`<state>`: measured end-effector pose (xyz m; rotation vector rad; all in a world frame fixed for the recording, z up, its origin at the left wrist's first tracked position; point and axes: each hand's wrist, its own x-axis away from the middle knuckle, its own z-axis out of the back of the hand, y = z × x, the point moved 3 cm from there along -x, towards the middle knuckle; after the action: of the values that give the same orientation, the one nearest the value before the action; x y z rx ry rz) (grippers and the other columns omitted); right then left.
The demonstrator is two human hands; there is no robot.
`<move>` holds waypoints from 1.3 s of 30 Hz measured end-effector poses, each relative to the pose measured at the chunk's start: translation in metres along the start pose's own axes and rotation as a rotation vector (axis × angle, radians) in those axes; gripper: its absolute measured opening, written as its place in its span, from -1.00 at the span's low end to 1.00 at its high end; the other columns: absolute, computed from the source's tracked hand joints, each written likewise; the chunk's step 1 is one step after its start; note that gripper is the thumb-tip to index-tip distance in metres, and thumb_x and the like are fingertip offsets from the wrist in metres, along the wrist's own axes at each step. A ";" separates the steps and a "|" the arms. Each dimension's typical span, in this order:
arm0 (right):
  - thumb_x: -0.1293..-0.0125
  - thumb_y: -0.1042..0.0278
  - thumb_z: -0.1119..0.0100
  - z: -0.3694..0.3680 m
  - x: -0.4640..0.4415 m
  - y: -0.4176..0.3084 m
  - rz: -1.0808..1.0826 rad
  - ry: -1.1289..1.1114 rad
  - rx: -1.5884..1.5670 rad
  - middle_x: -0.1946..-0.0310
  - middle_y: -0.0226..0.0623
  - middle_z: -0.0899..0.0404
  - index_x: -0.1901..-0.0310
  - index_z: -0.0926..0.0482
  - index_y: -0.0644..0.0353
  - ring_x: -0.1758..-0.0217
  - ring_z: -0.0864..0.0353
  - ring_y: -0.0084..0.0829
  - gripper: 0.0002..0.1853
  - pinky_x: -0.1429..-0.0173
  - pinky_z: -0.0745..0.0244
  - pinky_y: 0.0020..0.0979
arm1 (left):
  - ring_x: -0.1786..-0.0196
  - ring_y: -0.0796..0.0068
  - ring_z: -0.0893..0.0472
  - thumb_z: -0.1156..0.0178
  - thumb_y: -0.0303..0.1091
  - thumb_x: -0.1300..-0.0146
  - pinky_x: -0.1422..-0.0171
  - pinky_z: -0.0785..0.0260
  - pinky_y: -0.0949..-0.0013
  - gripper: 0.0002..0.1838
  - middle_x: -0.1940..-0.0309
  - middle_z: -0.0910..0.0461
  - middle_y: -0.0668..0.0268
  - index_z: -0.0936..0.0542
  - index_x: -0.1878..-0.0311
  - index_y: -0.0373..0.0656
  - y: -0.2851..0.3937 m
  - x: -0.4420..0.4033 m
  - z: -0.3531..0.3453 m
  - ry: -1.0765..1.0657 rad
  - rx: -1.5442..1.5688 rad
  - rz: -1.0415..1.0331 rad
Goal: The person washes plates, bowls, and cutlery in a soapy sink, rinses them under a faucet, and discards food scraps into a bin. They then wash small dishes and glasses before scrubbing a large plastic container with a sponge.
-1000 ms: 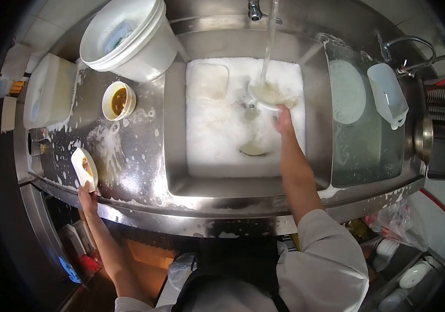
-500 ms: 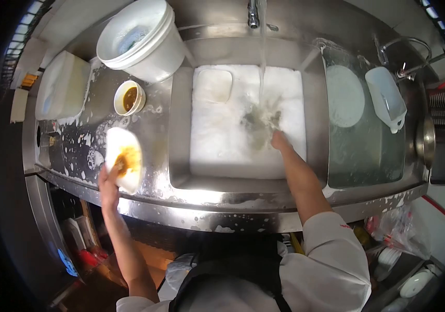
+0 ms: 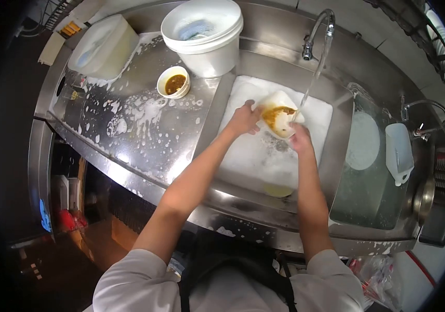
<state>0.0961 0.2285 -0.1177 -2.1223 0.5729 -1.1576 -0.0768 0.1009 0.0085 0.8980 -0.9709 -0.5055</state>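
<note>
A white dish (image 3: 283, 124) with a brown, saucy smear is tilted over the suds-filled sink (image 3: 213, 122), close to the running water. My left hand (image 3: 244, 118) is at the dish's left edge, its fingers partly curled around that side. At the lower right rim, my right hand (image 3: 300, 137) grips the same dish. The water stream (image 3: 313, 83) falls from the tap onto or just behind the dish's right side; which of the two I cannot tell. White foam (image 3: 243, 161) covers the water below both hands.
A small bowl of brown sauce (image 3: 175, 84) and a large white bucket (image 3: 201, 54) stand on the left counter, with a plastic tub (image 3: 103, 49) farther left. In the right basin are a round white item (image 3: 362, 140) and a white container (image 3: 399, 153). A yellowish piece (image 3: 278, 191) shows near the sink's front.
My left hand has carried the dish from over the left counter rightward to the sink. My right hand has come out of the foam onto its rim. The view has turned left.
</note>
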 end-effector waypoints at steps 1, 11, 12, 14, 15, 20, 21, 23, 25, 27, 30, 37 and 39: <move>-0.19 0.51 0.01 0.006 -0.004 0.004 0.034 0.082 -0.094 0.20 -0.11 -0.53 0.01 -0.42 0.38 0.18 -0.62 -0.24 -0.68 0.17 -0.63 -0.27 | 0.37 0.38 -0.67 -0.08 -0.28 -0.31 0.39 -0.55 0.34 -0.53 0.23 -0.61 0.03 -0.35 -0.17 -0.40 -0.001 0.001 0.008 0.028 -0.044 -0.100; -0.18 0.52 0.06 -0.050 -0.077 0.059 0.136 0.541 0.554 0.05 0.07 -0.45 -0.08 -0.22 0.39 0.23 -0.62 -0.02 -0.59 0.39 -0.72 -0.15 | 0.35 0.44 -0.61 -0.06 -0.23 -0.35 0.32 -0.50 0.39 -0.67 0.33 -0.60 0.17 -0.46 -0.05 -0.25 -0.102 0.079 0.198 0.659 -0.044 -0.161; -0.18 0.52 0.06 -0.065 -0.079 0.057 0.093 0.535 0.534 0.05 0.07 -0.45 -0.07 -0.22 0.39 0.24 -0.63 -0.02 -0.60 0.40 -0.72 -0.17 | 0.34 0.47 -0.60 -0.06 -0.20 -0.35 0.36 -0.50 0.42 -0.66 0.35 -0.59 0.20 -0.46 -0.06 -0.24 -0.101 0.076 0.215 0.674 0.083 -0.039; -0.22 0.35 -0.08 -0.060 -0.120 0.089 0.095 0.530 0.542 0.18 -0.05 -0.53 0.06 -0.35 0.33 0.32 -0.61 -0.19 -0.68 0.50 -0.59 -0.18 | 0.40 0.44 -0.62 -0.07 -0.13 -0.34 0.45 -0.51 0.42 -0.59 0.40 -0.58 0.16 -0.43 -0.07 -0.28 -0.081 0.058 0.233 0.627 0.195 0.022; -0.23 0.29 -0.12 -0.064 -0.121 0.089 0.036 0.486 0.591 0.22 -0.10 -0.54 0.10 -0.39 0.31 0.34 -0.59 -0.24 -0.69 0.50 -0.54 -0.20 | 0.43 0.42 -0.62 -0.08 -0.10 -0.33 0.50 -0.52 0.41 -0.55 0.43 -0.58 0.14 -0.41 -0.07 -0.30 -0.071 0.046 0.240 0.596 0.257 0.052; -0.20 0.01 -0.24 -0.128 -0.060 0.053 0.452 0.246 0.651 0.29 -0.17 -0.57 0.15 -0.50 0.26 0.19 -0.54 -0.34 -0.57 0.06 -0.42 -0.40 | 0.57 0.29 -0.64 -0.02 -0.31 -0.26 0.56 -0.57 0.31 -0.64 0.51 -0.59 0.03 -0.46 0.03 -0.45 -0.062 -0.014 0.261 0.312 0.169 0.160; -0.21 -0.01 -0.24 -0.150 -0.044 0.052 0.449 0.004 0.478 0.27 -0.25 -0.54 0.10 -0.49 0.20 0.20 -0.51 -0.42 -0.57 0.14 -0.44 -0.39 | 0.57 0.27 -0.64 -0.01 -0.35 -0.24 0.56 -0.57 0.31 -0.66 0.51 -0.59 0.00 -0.49 0.07 -0.47 -0.062 -0.018 0.257 0.290 0.150 0.146; -0.20 -0.07 -0.24 -0.206 0.024 0.019 0.237 -0.208 0.371 0.06 -0.25 -0.49 -0.04 -0.40 0.17 0.12 -0.51 -0.40 -0.45 0.17 -0.51 -0.32 | 0.56 0.24 -0.65 0.03 -0.41 -0.19 0.55 -0.58 0.29 -0.70 0.51 -0.60 -0.05 -0.52 0.17 -0.51 -0.054 -0.011 0.230 0.219 0.089 0.159; -0.21 -0.04 -0.23 -0.224 0.052 0.010 0.082 -0.293 0.270 0.04 -0.20 -0.50 -0.13 -0.36 0.20 0.06 -0.53 -0.36 -0.41 0.19 -0.56 -0.27 | 0.56 0.22 -0.65 0.04 -0.41 -0.18 0.54 -0.57 0.28 -0.69 0.50 -0.60 -0.07 -0.53 0.25 -0.56 -0.049 0.000 0.193 0.124 0.075 0.151; -0.26 0.01 -0.16 -0.211 0.053 0.013 -0.019 -0.406 0.119 0.05 -0.19 -0.51 -0.15 -0.36 0.20 0.05 -0.56 -0.34 -0.45 0.17 -0.59 -0.24 | 0.57 0.22 -0.65 0.01 -0.32 -0.23 0.52 -0.56 0.29 -0.62 0.50 -0.61 -0.05 -0.52 0.26 -0.59 -0.046 -0.008 0.148 0.010 -0.085 0.007; -0.38 0.16 0.07 -0.149 0.041 0.012 -0.053 -0.309 -0.003 -0.01 -0.17 -0.51 -0.18 -0.34 0.20 0.01 -0.58 -0.27 -0.58 0.08 -0.62 -0.10 | 0.46 0.39 -0.65 -0.08 -0.22 -0.27 0.50 -0.53 0.37 -0.57 0.40 -0.63 0.11 -0.47 -0.02 -0.43 -0.013 0.000 0.080 -0.139 -0.091 0.147; -0.37 0.28 0.06 -0.022 0.011 -0.027 0.122 0.604 -0.090 0.01 -0.07 -0.45 -0.11 -0.36 0.27 0.13 -0.57 -0.16 -0.65 0.33 -0.65 -0.13 | 0.29 0.11 -0.58 -0.12 -0.18 -0.23 0.24 -0.42 0.17 -0.58 0.22 -0.58 -0.03 -0.47 -0.05 -0.29 -0.047 0.051 0.140 0.480 -0.366 -0.524; -0.30 0.30 -0.03 -0.027 0.016 -0.037 0.167 0.516 0.407 0.01 -0.03 -0.46 -0.12 -0.33 0.29 0.13 -0.59 -0.10 -0.60 0.30 -0.62 -0.09 | 0.03 0.02 -0.49 -0.10 -0.19 -0.23 -0.01 -0.34 0.07 -0.56 0.06 -0.51 -0.04 -0.44 -0.11 -0.24 -0.087 0.067 0.190 0.664 -0.569 -0.437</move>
<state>0.0839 0.2357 -0.0711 -1.4078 0.6587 -1.5793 -0.2076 -0.0747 0.0183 0.6761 -0.0030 -0.7398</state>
